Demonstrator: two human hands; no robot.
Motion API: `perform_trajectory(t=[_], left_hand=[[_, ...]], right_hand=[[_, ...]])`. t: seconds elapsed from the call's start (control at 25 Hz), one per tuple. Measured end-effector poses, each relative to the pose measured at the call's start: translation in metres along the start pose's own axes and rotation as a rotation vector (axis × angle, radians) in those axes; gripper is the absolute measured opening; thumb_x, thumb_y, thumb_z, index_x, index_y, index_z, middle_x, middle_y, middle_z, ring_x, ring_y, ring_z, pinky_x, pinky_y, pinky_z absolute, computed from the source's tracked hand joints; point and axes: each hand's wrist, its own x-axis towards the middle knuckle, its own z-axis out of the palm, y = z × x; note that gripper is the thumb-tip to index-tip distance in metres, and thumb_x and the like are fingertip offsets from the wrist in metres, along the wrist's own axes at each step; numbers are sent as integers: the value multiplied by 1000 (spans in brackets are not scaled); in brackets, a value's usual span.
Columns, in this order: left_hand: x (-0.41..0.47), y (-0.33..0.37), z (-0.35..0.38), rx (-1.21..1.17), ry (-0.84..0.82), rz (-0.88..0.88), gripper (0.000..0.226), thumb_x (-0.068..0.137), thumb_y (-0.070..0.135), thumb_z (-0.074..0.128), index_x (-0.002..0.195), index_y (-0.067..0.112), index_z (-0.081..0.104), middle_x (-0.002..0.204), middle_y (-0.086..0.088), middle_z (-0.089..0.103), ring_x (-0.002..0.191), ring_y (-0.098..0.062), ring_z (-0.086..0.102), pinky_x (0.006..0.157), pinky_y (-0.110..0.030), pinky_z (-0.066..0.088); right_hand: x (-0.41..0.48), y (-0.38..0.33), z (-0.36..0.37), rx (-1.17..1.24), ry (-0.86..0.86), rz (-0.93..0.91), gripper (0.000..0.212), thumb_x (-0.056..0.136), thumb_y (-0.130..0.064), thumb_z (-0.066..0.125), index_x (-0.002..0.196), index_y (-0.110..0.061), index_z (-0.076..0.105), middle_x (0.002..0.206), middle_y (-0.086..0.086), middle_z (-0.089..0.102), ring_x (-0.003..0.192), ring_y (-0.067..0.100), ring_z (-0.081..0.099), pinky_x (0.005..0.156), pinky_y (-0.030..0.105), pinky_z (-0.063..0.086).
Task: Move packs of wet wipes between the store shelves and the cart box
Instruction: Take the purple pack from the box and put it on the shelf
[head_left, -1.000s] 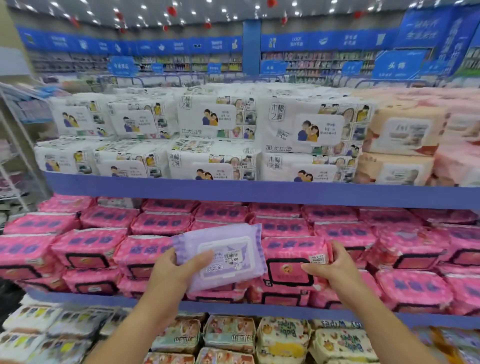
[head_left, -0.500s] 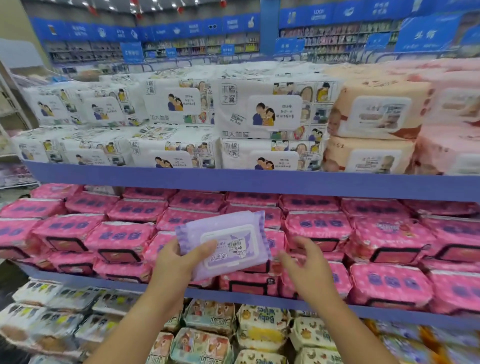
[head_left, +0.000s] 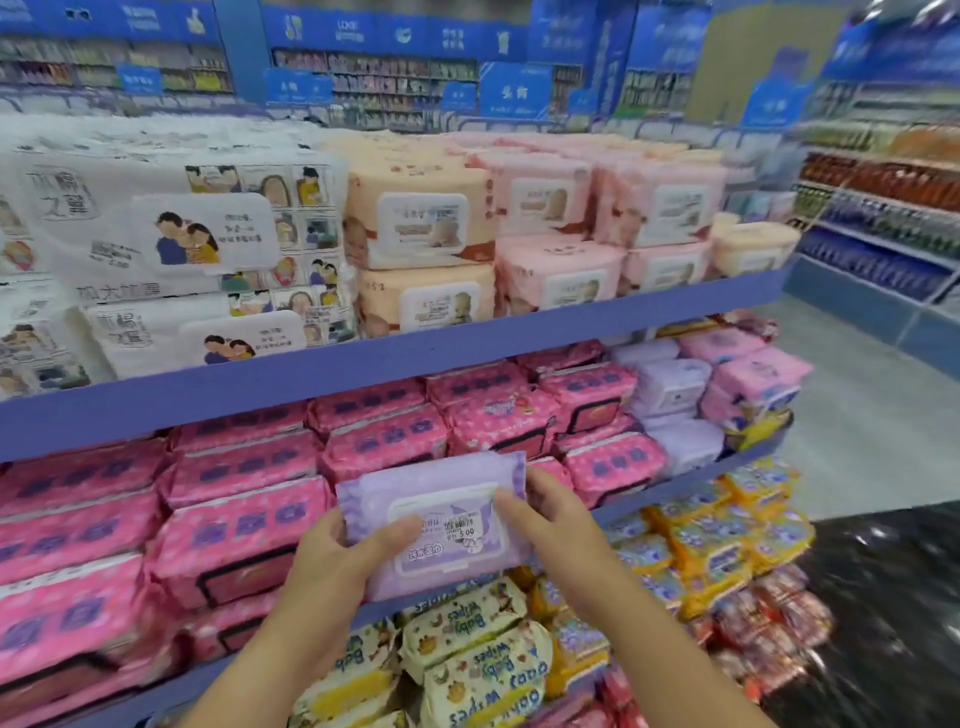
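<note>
A purple wet wipes pack (head_left: 441, 519) with a white lid flap and a price sticker is held in front of the middle shelf. My left hand (head_left: 343, 561) grips its left end, thumb across the front. My right hand (head_left: 545, 514) holds its right end, fingers on the lid. Behind it, pink wipes packs (head_left: 234, 525) fill the middle shelf. More purple packs (head_left: 670, 387) sit further right on that shelf. The cart box is not in view.
The top blue shelf (head_left: 415, 353) carries white packs (head_left: 171, 234), peach packs (head_left: 421, 218) and pale pink packs (head_left: 561, 265). The bottom shelf holds yellow baby wipes (head_left: 467, 639). An aisle floor (head_left: 883, 415) opens to the right, with more shelving (head_left: 883, 208) beyond.
The view has swung to the right along the shelves. My right hand left the pink packs and took hold of the purple pack's right end, so both hands hold it now.
</note>
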Motion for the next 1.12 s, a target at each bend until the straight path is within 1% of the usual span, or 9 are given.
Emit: perform_trajectory(t=[0.16,0.28,0.4,0.52,0.68,0.8,0.96,1.04,1.12], left_hand=[[28,-10,63,74,-145,-24,71,59,30,97,121,12,69,113,-7,78,102,-31,75,92,-49,57],[58,-21,120,136,-162,-16,58,65,24,87,119,13,70,111,-7,79,100,-30,76,93,-50,56],[93,-39,186,197,-143,-29,63,57,32,89,116,18,70,108,-1,79,99,-26,76,91,-46,58],[135,-62,259,304,-79,21,68,50,43,92,113,27,70,108,8,79,100,-16,75,92,-41,58],[189,-86,330,397,3,35,54,70,27,93,117,31,66,117,10,72,103,-9,69,82,-25,55],[226,-109,359,437,118,40,76,72,29,92,139,22,57,137,7,59,123,-17,59,100,-36,52],[248,-131,386,485,199,42,70,75,35,90,135,31,54,134,10,57,124,-15,56,102,-34,48],[253,-138,399,503,201,39,64,77,38,87,133,29,58,133,8,63,122,-17,61,102,-38,52],[254,-140,408,513,214,36,73,80,40,85,143,25,52,142,7,57,130,-19,56,108,-41,49]], right_hand=[[-12,13,-69,49,100,-13,36,91,-33,64,126,-24,64,120,-4,74,111,17,70,91,33,56],[-5,26,-129,68,141,-3,38,91,-36,62,127,-25,65,120,-2,73,111,19,70,92,36,56],[16,38,-199,5,177,-15,31,92,-39,61,120,-28,68,113,-4,75,105,17,71,89,37,58],[47,58,-282,-2,259,-34,17,97,-25,63,113,-27,70,108,-5,76,104,17,70,89,35,57],[94,76,-362,-59,266,-7,28,96,-28,67,123,-31,66,122,-10,71,115,11,66,101,45,53],[127,82,-393,-157,279,12,38,96,-27,66,134,-23,60,128,-10,66,116,7,63,102,39,51],[146,102,-398,-460,375,55,31,98,-33,62,125,-18,64,104,-7,69,92,12,63,69,23,47],[146,108,-399,-517,419,59,30,99,-37,59,116,-12,65,89,-6,64,80,13,58,59,18,39],[145,108,-403,-523,426,68,29,99,-38,59,105,-10,64,78,-8,58,70,10,54,52,16,33]])
